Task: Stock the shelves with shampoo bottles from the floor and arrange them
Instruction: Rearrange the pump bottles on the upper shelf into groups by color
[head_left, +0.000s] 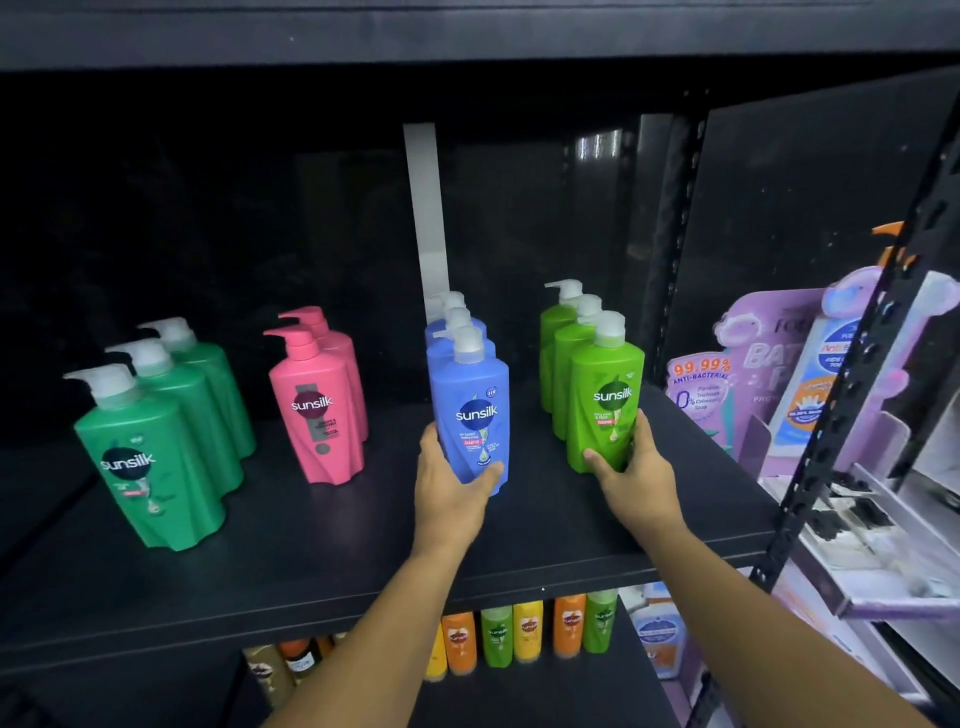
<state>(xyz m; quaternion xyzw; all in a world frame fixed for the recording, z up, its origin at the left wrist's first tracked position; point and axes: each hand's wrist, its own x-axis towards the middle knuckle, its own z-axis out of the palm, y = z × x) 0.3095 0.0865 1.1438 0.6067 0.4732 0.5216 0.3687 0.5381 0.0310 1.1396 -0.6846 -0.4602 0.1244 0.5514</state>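
- The blue Sunsilk bottle (475, 415) with a white pump is standing upright at the front of its row on the black shelf (311, 545), label facing out.
- The left hand (449, 483) is wrapping around its lower half.
- The right hand (631, 467) is gripping the lime green bottle (608, 395) at the front of the next row over, which has the same white pump.
- Pink bottles (317, 410) and dark green bottles (150, 467) are sitting in rows further left.
- Small bottles (527, 629) are lining the level below.

left hand (452, 486) and right hand (631, 465) bare, both forearms (374, 623) bare as far as they show
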